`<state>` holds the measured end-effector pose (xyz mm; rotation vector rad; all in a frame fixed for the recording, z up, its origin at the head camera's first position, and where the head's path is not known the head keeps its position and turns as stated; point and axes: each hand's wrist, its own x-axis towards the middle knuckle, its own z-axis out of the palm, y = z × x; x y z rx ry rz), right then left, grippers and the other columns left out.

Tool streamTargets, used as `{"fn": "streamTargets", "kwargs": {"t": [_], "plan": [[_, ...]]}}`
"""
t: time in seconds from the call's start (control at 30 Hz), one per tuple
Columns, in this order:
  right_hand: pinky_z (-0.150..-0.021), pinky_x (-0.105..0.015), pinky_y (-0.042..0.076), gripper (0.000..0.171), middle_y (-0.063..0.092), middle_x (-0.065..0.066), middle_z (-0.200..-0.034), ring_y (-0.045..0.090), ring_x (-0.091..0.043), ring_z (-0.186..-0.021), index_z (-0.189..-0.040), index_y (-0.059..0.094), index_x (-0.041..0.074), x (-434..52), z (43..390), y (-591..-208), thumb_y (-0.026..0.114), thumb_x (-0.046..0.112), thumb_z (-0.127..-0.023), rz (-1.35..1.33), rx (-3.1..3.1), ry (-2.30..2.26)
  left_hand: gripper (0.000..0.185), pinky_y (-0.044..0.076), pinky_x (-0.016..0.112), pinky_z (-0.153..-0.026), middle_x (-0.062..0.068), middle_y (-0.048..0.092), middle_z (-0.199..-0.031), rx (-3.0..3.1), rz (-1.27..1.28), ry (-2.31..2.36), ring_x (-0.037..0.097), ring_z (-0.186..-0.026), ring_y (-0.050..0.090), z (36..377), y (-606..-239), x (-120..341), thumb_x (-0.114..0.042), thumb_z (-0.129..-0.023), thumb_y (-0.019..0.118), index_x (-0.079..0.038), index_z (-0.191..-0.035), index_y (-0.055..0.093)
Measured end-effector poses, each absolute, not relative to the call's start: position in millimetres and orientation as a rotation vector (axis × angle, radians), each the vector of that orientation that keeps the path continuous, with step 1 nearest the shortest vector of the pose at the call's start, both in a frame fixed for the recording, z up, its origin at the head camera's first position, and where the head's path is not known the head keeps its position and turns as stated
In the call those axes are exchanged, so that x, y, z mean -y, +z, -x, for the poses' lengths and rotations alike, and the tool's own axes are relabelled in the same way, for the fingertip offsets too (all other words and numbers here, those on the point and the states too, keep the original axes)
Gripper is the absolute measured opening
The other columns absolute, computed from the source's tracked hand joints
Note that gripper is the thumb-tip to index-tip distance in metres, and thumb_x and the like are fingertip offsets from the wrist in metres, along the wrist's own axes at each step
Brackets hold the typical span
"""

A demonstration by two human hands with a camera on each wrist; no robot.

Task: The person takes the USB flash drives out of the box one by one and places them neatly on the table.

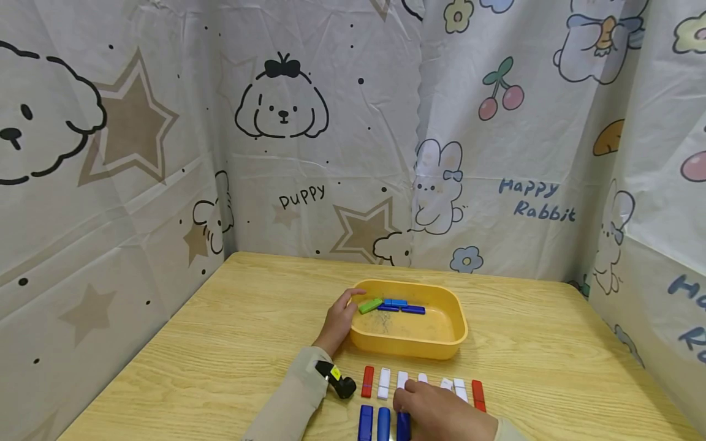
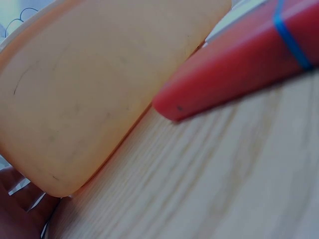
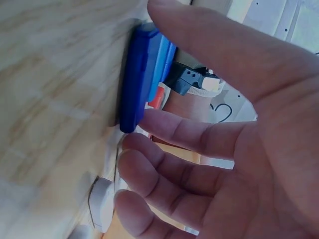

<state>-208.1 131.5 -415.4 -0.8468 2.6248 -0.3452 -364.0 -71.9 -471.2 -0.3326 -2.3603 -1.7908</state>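
Observation:
My left hand (image 1: 337, 321) grips the left end of a yellow plastic tray (image 1: 405, 347); in the left wrist view its fingers (image 2: 35, 204) lie by the tray's lower corner. My right hand (image 1: 441, 411) is over the near row, thumb and index finger at the two ends of a slim blue plastic piece (image 3: 137, 79) that lies on the table. The other fingers are loosely bent. To its left lie two more blue pieces, a darker one (image 1: 366, 422) and a brighter one (image 1: 383, 424). Inside the tray are a green piece (image 1: 370, 305) and several blue pieces (image 1: 413, 310).
Behind the blue row runs a row of red pieces (image 1: 367, 381) and white pieces (image 1: 383, 383), partly hidden by my right hand, with another red piece (image 1: 478, 395) at its right end. A black camera (image 1: 343, 386) sits on my left wrist. Printed curtains (image 1: 353, 153) surround the wooden table (image 1: 248, 318).

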Motion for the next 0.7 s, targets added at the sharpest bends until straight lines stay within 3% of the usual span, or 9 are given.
{"fn": "streamTargets", "kwargs": {"t": [0.17,0.43,0.7], "plan": [[-0.069,-0.028,0.049,0.047,0.054,0.016,-0.091,0.050,-0.003,-0.073,-0.104,0.064,0.029,-132,206,-405,0.076,0.059,-0.070,0.809,-2.637,-0.383,0.036,0.045,0.046,-0.095,0.012,0.048,-0.142,2.362,0.341,-1.784,0.030,-0.124,0.045,364,-470,73,-0.009,-0.095,0.038,-0.012,-0.125,0.058],[-0.067,-0.024,0.047,0.043,0.056,0.010,-0.094,0.052,-0.005,-0.079,-0.108,0.061,0.020,-144,224,-389,0.069,0.053,-0.082,1.019,-2.909,-0.680,0.036,0.043,0.047,-0.097,0.011,0.047,-0.143,2.362,0.334,-1.807,0.029,-0.126,0.044,364,-469,73,-0.010,-0.095,0.038,-0.013,-0.125,0.058],[-0.074,-0.031,0.050,0.028,0.059,0.001,-0.096,0.057,-0.020,-0.086,-0.106,0.060,0.013,-147,275,-387,0.073,0.026,-0.085,1.006,-3.127,-0.771,0.035,0.046,0.038,-0.085,0.010,0.050,-0.140,2.358,0.329,-1.793,0.026,-0.113,0.048,366,-473,74,-0.011,-0.095,0.039,-0.015,-0.123,0.060]]}}
